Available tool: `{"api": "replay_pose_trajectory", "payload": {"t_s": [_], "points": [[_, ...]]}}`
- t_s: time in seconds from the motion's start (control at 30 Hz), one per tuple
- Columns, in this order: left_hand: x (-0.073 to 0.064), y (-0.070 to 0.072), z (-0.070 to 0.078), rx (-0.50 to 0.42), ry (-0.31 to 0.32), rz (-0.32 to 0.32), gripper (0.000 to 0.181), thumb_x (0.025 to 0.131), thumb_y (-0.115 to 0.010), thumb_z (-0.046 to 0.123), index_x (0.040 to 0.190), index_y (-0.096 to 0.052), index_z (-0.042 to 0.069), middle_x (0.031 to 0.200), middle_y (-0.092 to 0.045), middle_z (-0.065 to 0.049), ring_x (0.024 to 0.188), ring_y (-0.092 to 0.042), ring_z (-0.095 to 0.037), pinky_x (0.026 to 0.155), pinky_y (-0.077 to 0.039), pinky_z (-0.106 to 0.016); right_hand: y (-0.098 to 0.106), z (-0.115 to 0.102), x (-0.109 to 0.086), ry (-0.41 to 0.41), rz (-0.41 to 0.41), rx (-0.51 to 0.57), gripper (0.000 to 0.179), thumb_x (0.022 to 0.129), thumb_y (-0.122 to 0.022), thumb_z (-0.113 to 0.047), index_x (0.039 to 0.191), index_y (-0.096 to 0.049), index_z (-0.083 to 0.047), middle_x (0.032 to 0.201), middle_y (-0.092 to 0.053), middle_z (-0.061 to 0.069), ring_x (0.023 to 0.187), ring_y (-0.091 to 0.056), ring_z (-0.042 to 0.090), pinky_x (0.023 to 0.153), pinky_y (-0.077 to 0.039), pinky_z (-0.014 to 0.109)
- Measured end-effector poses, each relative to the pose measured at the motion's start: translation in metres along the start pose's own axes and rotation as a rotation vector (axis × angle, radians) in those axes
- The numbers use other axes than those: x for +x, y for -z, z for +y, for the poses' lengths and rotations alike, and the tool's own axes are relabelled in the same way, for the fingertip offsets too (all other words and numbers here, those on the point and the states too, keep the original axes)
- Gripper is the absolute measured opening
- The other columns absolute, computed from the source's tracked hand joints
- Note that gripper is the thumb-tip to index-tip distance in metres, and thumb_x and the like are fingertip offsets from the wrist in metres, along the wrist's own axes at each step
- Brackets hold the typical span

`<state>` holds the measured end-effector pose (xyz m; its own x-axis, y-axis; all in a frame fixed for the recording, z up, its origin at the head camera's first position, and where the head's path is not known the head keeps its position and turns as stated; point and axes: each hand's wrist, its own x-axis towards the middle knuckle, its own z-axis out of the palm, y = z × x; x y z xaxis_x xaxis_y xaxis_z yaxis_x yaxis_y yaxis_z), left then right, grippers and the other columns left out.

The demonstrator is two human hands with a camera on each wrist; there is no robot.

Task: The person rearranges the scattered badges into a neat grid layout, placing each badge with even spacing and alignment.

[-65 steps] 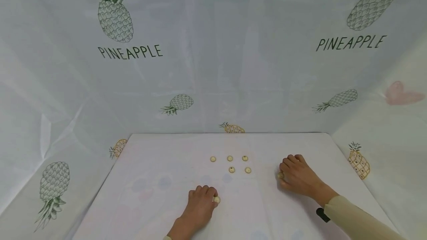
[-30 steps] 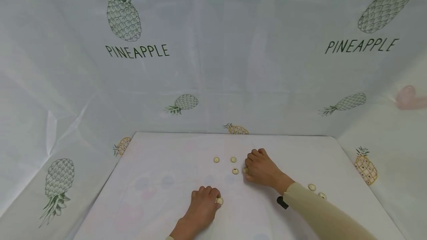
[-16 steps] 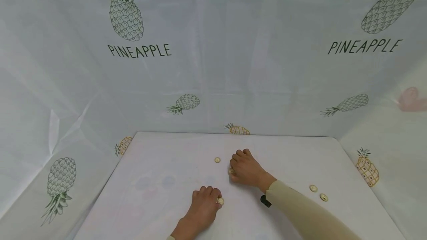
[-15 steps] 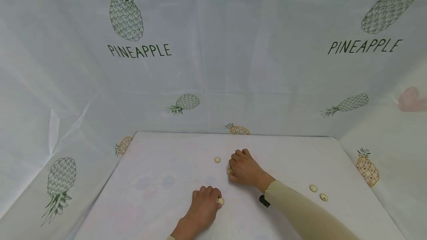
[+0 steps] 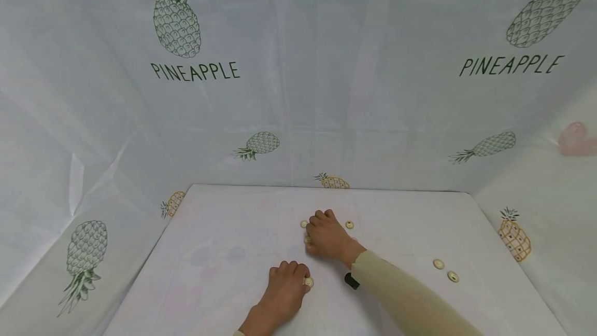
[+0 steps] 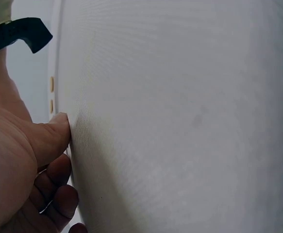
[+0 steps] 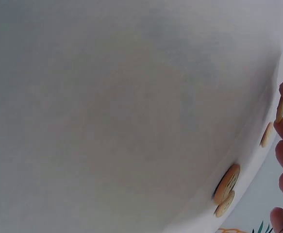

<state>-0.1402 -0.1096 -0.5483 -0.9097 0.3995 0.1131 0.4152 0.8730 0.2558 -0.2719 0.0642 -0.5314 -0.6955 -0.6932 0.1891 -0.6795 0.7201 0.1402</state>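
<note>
In the head view my left hand (image 5: 285, 287) pinches a small round pale wooden disc (image 5: 308, 282) between thumb and forefinger, low over the white tabletop. My right hand (image 5: 328, 235) reaches across in front of it and pinches another such disc, seen edge-on in the right wrist view, the held disc (image 7: 280, 109) between thumb and fingertip. Just behind those fingertips lies a disc (image 5: 304, 224). A dark-marked disc (image 5: 350, 225) lies right of the hand; one near it is mostly covered by the wrist. The left wrist view shows the left thumb (image 6: 54, 136), not its disc.
Two more discs lie to the right, one disc (image 5: 438, 264) beside a marked disc (image 5: 453, 276). The white table (image 5: 224, 294) ends at a back edge against a hanging pineapple-print cloth (image 5: 354, 92). A black band (image 5: 352, 280) sits under the right wrist.
My right hand has moved left with a disc, from the table's right side to beside the disc row's left end. My left hand keeps its place. Two discs at the right came into view.
</note>
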Motion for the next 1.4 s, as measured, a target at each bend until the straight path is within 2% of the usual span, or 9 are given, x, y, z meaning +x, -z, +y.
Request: {"api": "replay_pose_trajectory", "payload": {"t_s": [0.2, 0.57, 0.87, 1.23, 1.4], "points": [[-0.0001, 0.0003, -0.0001, 0.012, -0.021, 0.029, 0.024, 0.090, -0.083, 0.028, 0.103, -0.064, 0.022, 0.093, -0.057, 0.009, 0.085, -0.047, -0.012, 0.072, -0.035, -0.034, -0.0011, -0.0041, 0.0034, -0.019, -0.007, 0.032, 0.024, 0.090, -0.072, -0.038, 0.085, -0.067, -0.015, 0.090, -0.064, -0.003, 0.089, -0.047, 0.018, 0.088, -0.041, 0.042], [0.0005, 0.0013, 0.0008, 0.025, -0.023, 0.037, 0.023, 0.090, -0.083, 0.028, 0.103, -0.065, 0.022, 0.092, -0.057, 0.009, 0.084, -0.046, -0.012, 0.072, -0.035, -0.033, -0.0033, -0.0049, 0.0037, -0.022, 0.003, 0.040, 0.023, 0.091, -0.073, -0.036, 0.085, -0.069, -0.015, 0.090, -0.065, -0.003, 0.088, -0.047, 0.018, 0.087, -0.040, 0.042], [0.0014, 0.0026, 0.0019, 0.018, -0.009, -0.003, 0.023, 0.092, -0.082, 0.030, 0.105, -0.064, 0.022, 0.093, -0.057, 0.010, 0.087, -0.047, -0.012, 0.074, -0.036, -0.035, -0.0038, -0.0051, 0.0051, -0.029, -0.008, 0.035, 0.022, 0.090, -0.074, -0.037, 0.084, -0.067, -0.017, 0.091, -0.063, -0.004, 0.089, -0.047, 0.018, 0.086, -0.040, 0.040], [0.0001, 0.0011, 0.0039, 0.117, -0.042, 0.043, 0.029, 0.088, -0.085, 0.032, 0.102, -0.064, 0.020, 0.091, -0.055, 0.007, 0.085, -0.047, -0.014, 0.074, -0.034, -0.036, -0.0014, -0.0082, 0.0047, -0.047, -0.015, 0.040, 0.020, 0.090, -0.073, -0.035, 0.086, -0.068, -0.016, 0.091, -0.063, -0.003, 0.088, -0.046, 0.018, 0.086, -0.040, 0.041], [0.0004, -0.0015, 0.0036, 0.158, -0.040, 0.024, 0.029, 0.090, -0.083, 0.035, 0.101, -0.062, 0.019, 0.090, -0.052, 0.006, 0.086, -0.045, -0.015, 0.076, -0.034, -0.038, 0.0000, -0.0069, 0.0032, -0.043, -0.003, 0.018, 0.022, 0.091, -0.071, -0.036, 0.087, -0.066, -0.015, 0.090, -0.061, -0.002, 0.088, -0.045, 0.019, 0.086, -0.040, 0.042]]}}
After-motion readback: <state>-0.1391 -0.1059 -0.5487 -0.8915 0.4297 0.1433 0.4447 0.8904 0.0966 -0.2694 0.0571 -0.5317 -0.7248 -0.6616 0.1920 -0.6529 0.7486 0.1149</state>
